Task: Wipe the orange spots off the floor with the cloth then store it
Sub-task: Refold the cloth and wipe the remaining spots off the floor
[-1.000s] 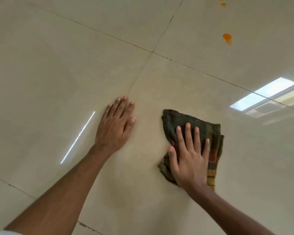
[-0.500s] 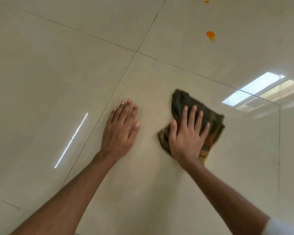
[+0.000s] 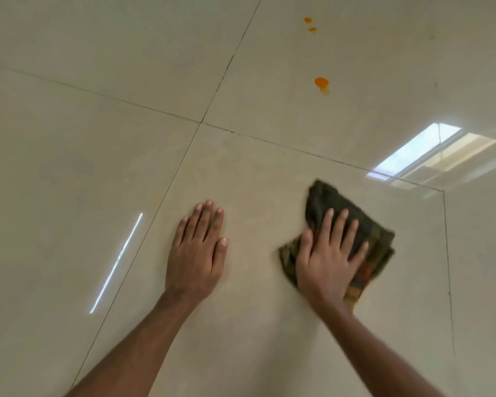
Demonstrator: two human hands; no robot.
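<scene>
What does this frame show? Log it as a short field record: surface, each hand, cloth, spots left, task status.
surface: glossy beige tiled floor with dark grout lines
left hand: left hand flat on the bare tile, fingers extended, holding nothing
right hand: right hand pressed flat on top of the cloth, fingers spread
cloth: dark green cloth with orange stripes, folded, lying on the floor
spots left: large orange spot and two small orange spots farther away, in the next tile beyond the cloth
task status: visible spots not yet wiped; cloth not stored
</scene>
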